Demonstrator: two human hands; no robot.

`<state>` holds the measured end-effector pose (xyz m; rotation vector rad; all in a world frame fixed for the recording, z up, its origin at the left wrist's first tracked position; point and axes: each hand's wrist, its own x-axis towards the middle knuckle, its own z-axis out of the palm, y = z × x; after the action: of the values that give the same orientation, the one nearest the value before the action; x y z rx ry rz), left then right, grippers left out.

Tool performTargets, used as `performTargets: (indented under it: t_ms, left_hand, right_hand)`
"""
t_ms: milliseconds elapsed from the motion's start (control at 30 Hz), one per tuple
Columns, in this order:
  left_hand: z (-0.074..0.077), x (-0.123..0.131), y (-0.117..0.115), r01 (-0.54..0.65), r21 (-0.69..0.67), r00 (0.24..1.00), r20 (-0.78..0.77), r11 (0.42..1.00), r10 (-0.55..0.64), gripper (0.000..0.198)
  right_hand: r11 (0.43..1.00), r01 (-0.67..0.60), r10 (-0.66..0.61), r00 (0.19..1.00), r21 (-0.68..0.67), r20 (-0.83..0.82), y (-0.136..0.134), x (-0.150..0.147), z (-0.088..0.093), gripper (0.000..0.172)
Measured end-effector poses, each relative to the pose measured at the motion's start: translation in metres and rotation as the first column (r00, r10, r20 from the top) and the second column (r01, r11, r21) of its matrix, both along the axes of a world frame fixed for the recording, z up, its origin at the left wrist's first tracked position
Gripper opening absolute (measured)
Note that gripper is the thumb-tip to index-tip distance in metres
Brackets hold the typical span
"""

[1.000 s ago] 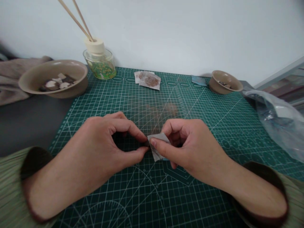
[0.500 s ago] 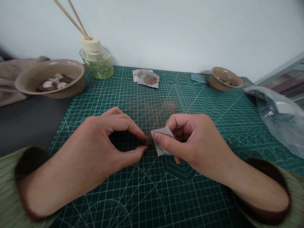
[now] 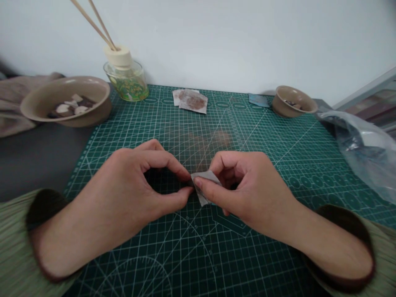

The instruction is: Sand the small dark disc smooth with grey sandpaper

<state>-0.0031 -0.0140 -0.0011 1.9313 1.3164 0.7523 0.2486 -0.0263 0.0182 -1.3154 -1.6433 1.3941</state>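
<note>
Thumb and forefinger of my left hand [image 3: 139, 181] pinch a small dark brown piece [image 3: 187, 184], mostly covered by the fingertips. My right hand [image 3: 247, 181] is closed on a small square of grey sandpaper [image 3: 202, 198], its thumb pressing on the top face. The sandpaper's left edge meets the dark piece between the two hands and hides its right end. Both hands are low over the green cutting mat [image 3: 148, 255]. Brown dust [image 3: 221, 138] is smeared on the mat just beyond the fingers.
Used sandpaper pieces [image 3: 194, 102] lie at the back. A large bowl [image 3: 64, 117] with light and dark chunks stands left, beside a reed diffuser [image 3: 126, 80]. At the right are a blue piece [image 3: 258, 100], a smaller bowl [image 3: 286, 109] and a clear plastic bag [image 3: 365, 148].
My right hand has moved a little to the left, carrying the sandpaper over more of the dark piece. The left hand has stayed almost where it was.
</note>
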Motion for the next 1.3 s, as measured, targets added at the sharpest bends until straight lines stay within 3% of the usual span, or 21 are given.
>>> performTargets:
  t_ms: [733, 1300]
  left_hand:
    - [-0.0025, 0.0021, 0.0016, -0.007, -0.030, 1.000, -0.017, 1.000, 0.007, 0.010]
    - [-0.0039, -0.0024, 0.0006, -0.005, 0.001, 1.000, -0.026, 1.000, 0.005, 0.009]
  right_hand:
    - [0.998, -0.019, 0.020, 1.000, 0.066, -0.009, 0.0027, 0.0014, -0.0021, 0.054]
    - [0.997, -0.061, 0.063, 0.997, 0.040, -0.045, 0.0018, 0.0005, -0.0022, 0.050]
